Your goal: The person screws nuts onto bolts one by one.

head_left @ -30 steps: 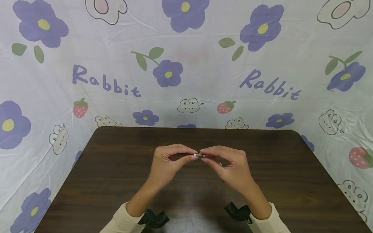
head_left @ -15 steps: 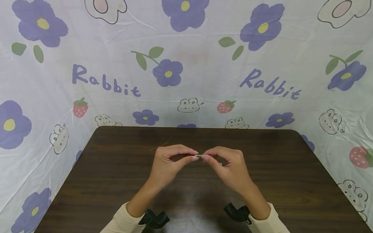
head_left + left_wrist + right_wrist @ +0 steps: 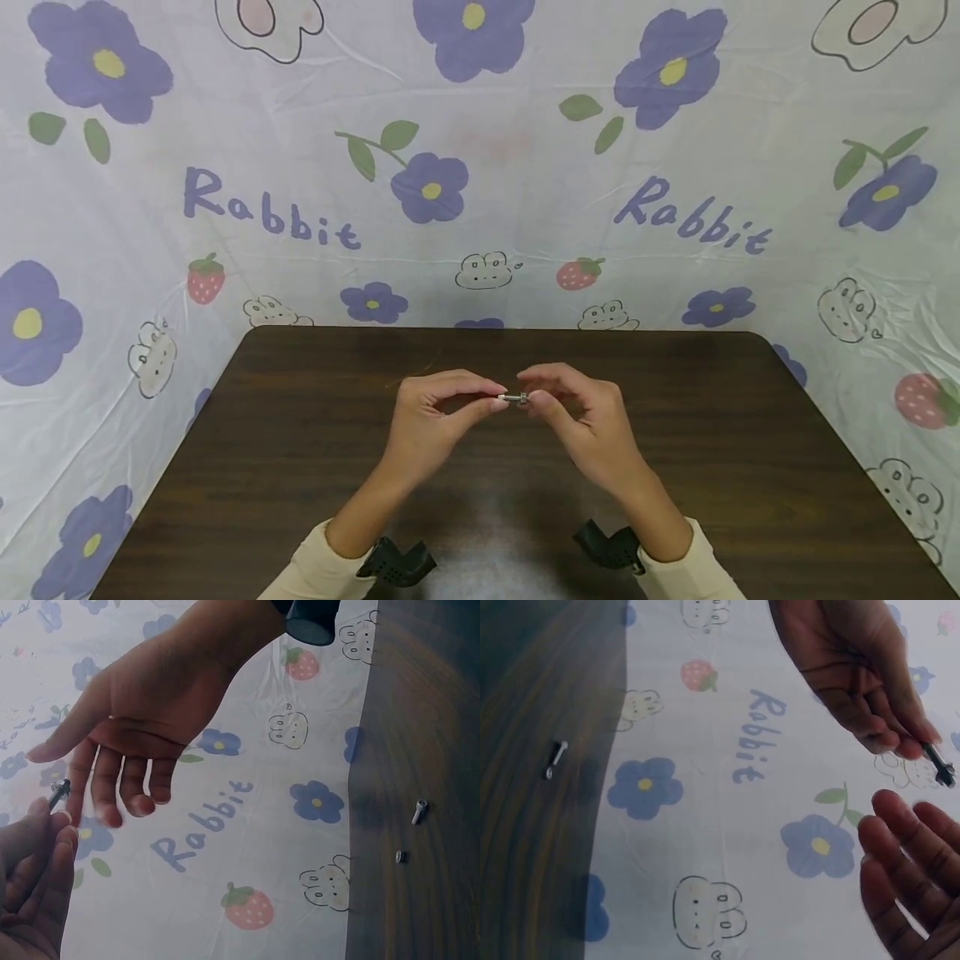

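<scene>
My left hand (image 3: 435, 412) pinches a small metal bolt (image 3: 512, 398) between thumb and fingertips, and its shaft points right. A nut (image 3: 61, 785) sits near the bolt's free end in the left wrist view. Facing it, my right hand (image 3: 588, 417) has its fingers spread and relaxed, with the thumb tip right by the bolt's end in the head view. In the right wrist view, the right hand's fingers (image 3: 900, 862) stand apart below the bolt and hold nothing.
A second bolt (image 3: 420, 811) and a loose nut (image 3: 401, 856) lie on the dark wooden table (image 3: 300, 500); both are hidden in the head view. Behind the table hangs a patterned cloth (image 3: 510, 192). Each wrist carries a black camera mount (image 3: 397, 562).
Half a second ago my right fingertips closed over the bolt's end; now they have spread and lifted off, showing the nut. My left hand has stayed almost still.
</scene>
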`<state>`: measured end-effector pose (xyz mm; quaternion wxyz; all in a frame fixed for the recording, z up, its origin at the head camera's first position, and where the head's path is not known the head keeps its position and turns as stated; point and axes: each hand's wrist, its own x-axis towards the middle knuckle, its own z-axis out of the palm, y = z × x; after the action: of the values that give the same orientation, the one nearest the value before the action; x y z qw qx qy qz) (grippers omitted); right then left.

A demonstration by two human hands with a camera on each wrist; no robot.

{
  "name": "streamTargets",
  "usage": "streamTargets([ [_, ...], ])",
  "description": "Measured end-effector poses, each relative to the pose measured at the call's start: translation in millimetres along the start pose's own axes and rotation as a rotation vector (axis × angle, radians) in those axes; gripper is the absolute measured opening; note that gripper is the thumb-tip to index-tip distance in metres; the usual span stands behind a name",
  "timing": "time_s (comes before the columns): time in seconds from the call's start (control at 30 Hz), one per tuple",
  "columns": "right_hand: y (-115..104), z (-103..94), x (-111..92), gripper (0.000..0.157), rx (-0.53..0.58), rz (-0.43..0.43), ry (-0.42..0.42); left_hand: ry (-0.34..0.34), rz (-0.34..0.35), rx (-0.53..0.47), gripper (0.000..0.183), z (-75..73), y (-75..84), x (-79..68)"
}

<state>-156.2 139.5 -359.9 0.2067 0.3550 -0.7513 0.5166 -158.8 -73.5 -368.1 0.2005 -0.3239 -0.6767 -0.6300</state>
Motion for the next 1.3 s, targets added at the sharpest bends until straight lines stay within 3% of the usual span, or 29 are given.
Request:
streamTargets([
  [0.13, -1.0, -2.9, 2.6, 0.055, -0.025, -0.031, -0.015, 0.012, 0.004, 0.003, 0.012, -1.2, -0.8, 1.2],
  [0.2, -0.2, -2.7, 3.7, 0.063, -0.026, -0.066, -0.022, 0.013, 0.004, 0.004, 0.012, -1.8, -1.3, 1.3],
  [0.4, 1.7, 2.2, 3.5, 0.049, -0.010, -0.189, 0.027, 0.008, -0.045, -0.015, 0.011, -2.5, -2.1, -2.3],
  [0.53, 1.5, 4.8, 1.3, 0.042, -0.001, -0.216, 0.047, 0.003, -0.069, -0.020, 0.011, -2.5, -2.9, -7.0],
  [1.03, 0.9, 1.6, 1.1, 0.017, -0.053, -0.051, 0.016, 0.005, -0.029, -0.039, 0.012, -0.2, -2.6, -0.3],
  [1.13, 0.8, 0.8, 1.2, 0.019, -0.049, -0.045, 0.024, 0.009, -0.031, -0.034, 0.012, 0.0, -1.0, 0.3],
  [1.3, 0.8, -0.1, 1.3, 0.037, -0.063, -0.081, 0.046, 0.018, -0.037, -0.033, 0.013, -0.3, -0.1, 0.2],
])
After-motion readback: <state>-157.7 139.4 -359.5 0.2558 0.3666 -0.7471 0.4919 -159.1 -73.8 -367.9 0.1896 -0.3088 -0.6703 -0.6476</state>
